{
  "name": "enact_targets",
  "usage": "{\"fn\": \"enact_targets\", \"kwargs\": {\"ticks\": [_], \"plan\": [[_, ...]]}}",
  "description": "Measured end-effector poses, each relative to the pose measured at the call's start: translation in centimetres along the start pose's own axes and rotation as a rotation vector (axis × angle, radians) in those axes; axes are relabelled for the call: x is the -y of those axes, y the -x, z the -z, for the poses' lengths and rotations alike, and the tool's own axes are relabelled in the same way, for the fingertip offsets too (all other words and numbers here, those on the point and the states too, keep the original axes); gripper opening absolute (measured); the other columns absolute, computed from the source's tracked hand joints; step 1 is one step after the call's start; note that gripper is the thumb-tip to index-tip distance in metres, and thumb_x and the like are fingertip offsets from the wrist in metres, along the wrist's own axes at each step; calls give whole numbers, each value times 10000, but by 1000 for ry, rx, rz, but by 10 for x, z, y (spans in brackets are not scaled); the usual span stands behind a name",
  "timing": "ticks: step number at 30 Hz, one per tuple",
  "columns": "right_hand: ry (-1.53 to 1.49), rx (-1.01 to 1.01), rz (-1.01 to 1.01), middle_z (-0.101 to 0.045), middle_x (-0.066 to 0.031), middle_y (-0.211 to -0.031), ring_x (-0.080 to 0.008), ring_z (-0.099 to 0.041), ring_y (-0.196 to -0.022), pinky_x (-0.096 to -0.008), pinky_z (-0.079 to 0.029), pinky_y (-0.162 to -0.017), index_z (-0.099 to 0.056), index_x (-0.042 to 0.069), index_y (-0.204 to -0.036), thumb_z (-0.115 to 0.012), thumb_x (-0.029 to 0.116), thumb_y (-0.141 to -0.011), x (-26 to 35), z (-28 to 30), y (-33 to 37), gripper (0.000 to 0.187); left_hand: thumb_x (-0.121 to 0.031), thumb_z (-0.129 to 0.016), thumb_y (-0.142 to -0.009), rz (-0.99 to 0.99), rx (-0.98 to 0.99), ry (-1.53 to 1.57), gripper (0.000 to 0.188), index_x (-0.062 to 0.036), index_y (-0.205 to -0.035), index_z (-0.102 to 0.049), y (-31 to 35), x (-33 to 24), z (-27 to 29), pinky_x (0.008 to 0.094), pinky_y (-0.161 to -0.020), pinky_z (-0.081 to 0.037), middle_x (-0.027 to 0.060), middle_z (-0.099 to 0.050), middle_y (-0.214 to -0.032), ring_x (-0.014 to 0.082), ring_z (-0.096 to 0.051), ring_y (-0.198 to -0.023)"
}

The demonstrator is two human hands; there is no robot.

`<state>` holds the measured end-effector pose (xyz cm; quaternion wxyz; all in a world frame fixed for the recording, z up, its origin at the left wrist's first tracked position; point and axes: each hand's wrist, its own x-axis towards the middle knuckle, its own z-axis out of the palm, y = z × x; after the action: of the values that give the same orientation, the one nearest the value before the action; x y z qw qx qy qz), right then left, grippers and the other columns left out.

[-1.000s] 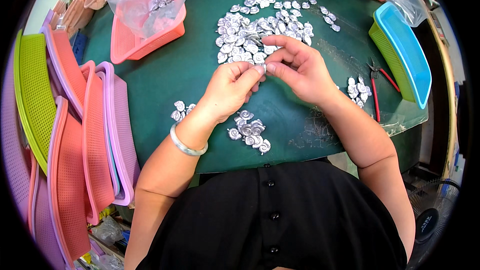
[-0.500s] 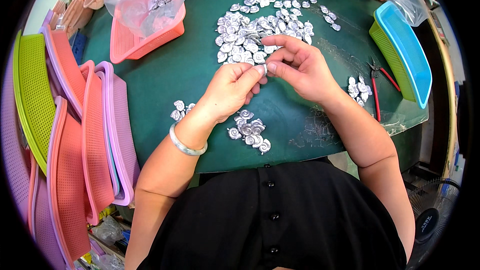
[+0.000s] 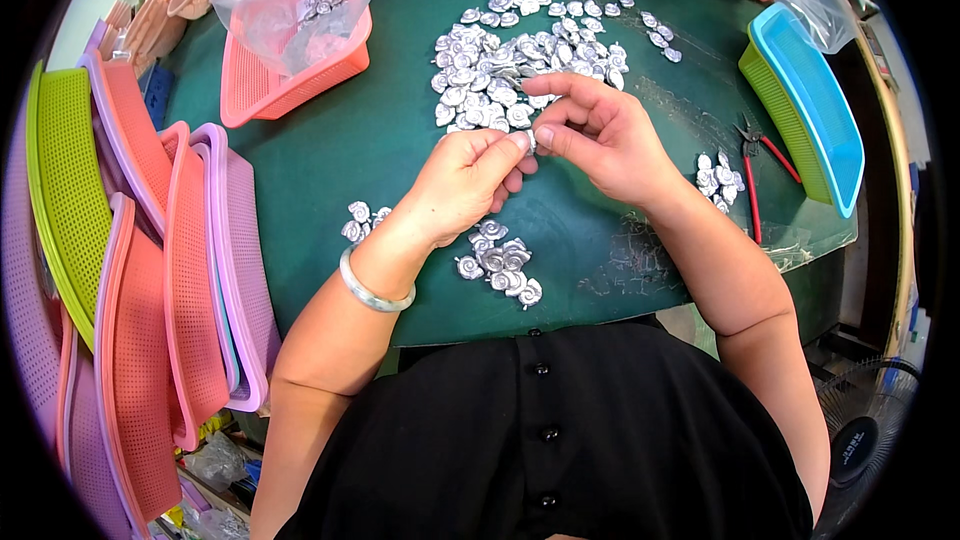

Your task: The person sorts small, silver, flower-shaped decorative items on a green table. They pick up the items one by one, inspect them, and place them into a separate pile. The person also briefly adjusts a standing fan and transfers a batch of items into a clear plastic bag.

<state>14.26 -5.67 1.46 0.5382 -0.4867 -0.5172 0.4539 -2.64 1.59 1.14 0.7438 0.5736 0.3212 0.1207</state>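
Observation:
Over the green table [image 3: 300,155], my left hand [image 3: 467,175] pinches a small silvery piece [image 3: 531,141] between thumb and fingers, most of it hidden. My right hand [image 3: 605,140] meets it there, thumb and index or middle finger closed on the same piece, another finger stretched out. Beyond my hands spreads a large heap of silver, rose-like swirled pieces [image 3: 500,65]. A smaller cluster of silver pieces [image 3: 500,262] lies nearer me, below my left hand. A few more silver pieces [image 3: 358,220] sit beside my left wrist, which wears a pale bangle [image 3: 372,287].
Red-handled pliers [image 3: 754,185] lie at right beside a small pile of silver pieces [image 3: 718,180]. A blue and green basket [image 3: 815,105] stands by the right edge. A coral basket [image 3: 300,90] with a plastic bag is at far left; stacked colored baskets [image 3: 140,360] fill the left side.
Almost nothing differs. My two hands stay together on the small piece, with only a very slight shift of the fingers.

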Motion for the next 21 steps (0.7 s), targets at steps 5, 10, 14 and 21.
{"fn": "enact_targets", "kwargs": {"ticks": [5,10,14,21], "plan": [[13,31,-2,-603,-26,-819,-74,-558,-775,-219,-450,-721,-477,-21,-1184,-542,-16,-835,2,1,0,355,-315,-498,-912,1,-4,-3,335,-14,-815,-607,0,0,0,166,-426,-309,0,-523,-644,42,-412,-493],[-13,47,-18,-589,-22,-823,-73,-548,-765,-211,-446,-713,-468,-20,-1199,-526,-15,-847,4,3,0,357,-290,-504,-911,-9,-31,-13,315,-14,-800,-608,1,-4,-3,167,-419,-306,4,-525,-632,42,-409,-477],[-49,41,-38,-590,-20,-820,-72,-545,-755,-210,-448,-703,-471,-15,-1199,-527,-10,-848,3,3,-1,356,-274,-509,-910,-22,-31,-9,303,-19,-781,-612,1,-3,-2,167,-412,-306,1,-526,-612,42,-410,-464],[-157,28,-93,-608,-22,-822,-75,-552,-741,-214,-457,-697,-485,-5,-1190,-557,25,-848,3,3,-1,351,-258,-532,-894,-31,-60,23,294,-21,-745,-621,5,-9,-6,167,-406,-314,1,-532,-591,46,-421,-454]]}}
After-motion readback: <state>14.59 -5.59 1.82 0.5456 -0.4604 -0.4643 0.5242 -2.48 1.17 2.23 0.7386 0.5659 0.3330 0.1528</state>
